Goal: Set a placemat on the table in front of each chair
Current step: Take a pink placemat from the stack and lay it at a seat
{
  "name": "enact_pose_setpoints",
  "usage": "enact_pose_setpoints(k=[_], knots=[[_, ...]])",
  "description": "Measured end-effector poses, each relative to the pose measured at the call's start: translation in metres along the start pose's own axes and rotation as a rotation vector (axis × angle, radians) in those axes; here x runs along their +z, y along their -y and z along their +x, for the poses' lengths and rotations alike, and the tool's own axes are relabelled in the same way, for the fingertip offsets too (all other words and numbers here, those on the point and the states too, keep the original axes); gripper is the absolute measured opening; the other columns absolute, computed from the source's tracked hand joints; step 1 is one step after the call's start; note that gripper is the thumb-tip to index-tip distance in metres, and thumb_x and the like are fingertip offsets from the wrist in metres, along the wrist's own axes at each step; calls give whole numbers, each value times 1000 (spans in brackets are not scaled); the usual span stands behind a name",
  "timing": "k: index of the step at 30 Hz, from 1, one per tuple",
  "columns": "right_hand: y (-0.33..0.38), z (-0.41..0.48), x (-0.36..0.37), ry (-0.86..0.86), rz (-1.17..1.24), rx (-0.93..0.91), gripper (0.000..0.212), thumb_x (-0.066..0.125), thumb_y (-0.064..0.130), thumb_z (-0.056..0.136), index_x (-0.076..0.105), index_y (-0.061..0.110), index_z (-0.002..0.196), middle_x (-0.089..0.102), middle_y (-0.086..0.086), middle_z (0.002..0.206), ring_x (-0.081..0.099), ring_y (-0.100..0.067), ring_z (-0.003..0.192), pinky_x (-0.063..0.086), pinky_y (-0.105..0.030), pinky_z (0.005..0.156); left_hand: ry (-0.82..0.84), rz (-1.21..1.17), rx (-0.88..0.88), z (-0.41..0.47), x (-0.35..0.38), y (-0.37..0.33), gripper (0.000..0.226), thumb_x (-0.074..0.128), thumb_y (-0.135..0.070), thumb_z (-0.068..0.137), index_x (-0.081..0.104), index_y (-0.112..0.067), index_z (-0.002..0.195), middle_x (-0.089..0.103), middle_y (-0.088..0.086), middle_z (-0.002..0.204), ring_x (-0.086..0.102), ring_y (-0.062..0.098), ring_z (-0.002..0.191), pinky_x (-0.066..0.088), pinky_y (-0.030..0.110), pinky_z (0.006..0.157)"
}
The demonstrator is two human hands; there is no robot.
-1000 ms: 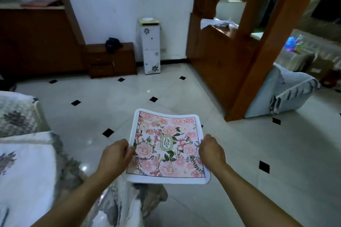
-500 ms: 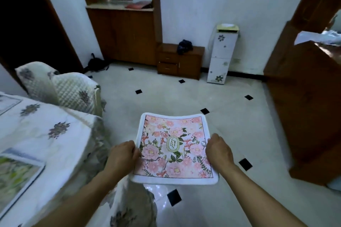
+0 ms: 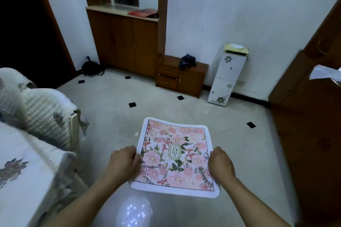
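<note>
A square placemat (image 3: 175, 156) with pink flowers and a white border is held flat in the air above the tiled floor. My left hand (image 3: 123, 162) grips its left edge and my right hand (image 3: 220, 164) grips its right edge. The table (image 3: 20, 177), under a white quilted cloth with grey flowers, fills the lower left, and the placemat hangs to the right of it. A chair (image 3: 44, 114) with a quilted cover stands against the table's far side.
A low wooden drawer unit (image 3: 181, 77) and a white floral water dispenser (image 3: 227, 75) stand against the far wall. A tall wooden cabinet (image 3: 125, 42) is behind them, with a dark doorway at left. A wooden partition (image 3: 310, 134) closes the right side.
The view has swung left: the cabinet, drawer unit and dispenser shifted right, and the table with its chair came into view at left. Both hands kept hold of the placemat.
</note>
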State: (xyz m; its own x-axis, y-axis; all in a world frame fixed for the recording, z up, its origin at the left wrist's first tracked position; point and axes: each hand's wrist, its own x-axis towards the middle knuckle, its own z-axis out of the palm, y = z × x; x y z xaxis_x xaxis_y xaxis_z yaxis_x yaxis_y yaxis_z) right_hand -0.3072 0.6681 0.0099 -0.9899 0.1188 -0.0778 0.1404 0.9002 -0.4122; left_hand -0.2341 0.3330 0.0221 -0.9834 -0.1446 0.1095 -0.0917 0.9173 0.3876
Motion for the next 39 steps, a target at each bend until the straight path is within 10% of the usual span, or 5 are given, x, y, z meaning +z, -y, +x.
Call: enact_pose_setpoints(k=[15,39], knots=[[307,277,122,293,-131,-834,13,39,19,98,48,11,97,59,-9,95,64,-28,82,44,-32,63,-330,41,-700,99,-42,100,24,50,-36,91,53,-21,73,59,-1,67,56,20,64,41,33,57],[855,172,374,600,-204,-1809,16,45,2,88,54,11,98,63,-9,90,63,-30,78,40,-30,56,-925,-50,-1556,109,-113,365,36,58,-28,89,38,-22,60,45,3,51,47,16,48,30,32,49]])
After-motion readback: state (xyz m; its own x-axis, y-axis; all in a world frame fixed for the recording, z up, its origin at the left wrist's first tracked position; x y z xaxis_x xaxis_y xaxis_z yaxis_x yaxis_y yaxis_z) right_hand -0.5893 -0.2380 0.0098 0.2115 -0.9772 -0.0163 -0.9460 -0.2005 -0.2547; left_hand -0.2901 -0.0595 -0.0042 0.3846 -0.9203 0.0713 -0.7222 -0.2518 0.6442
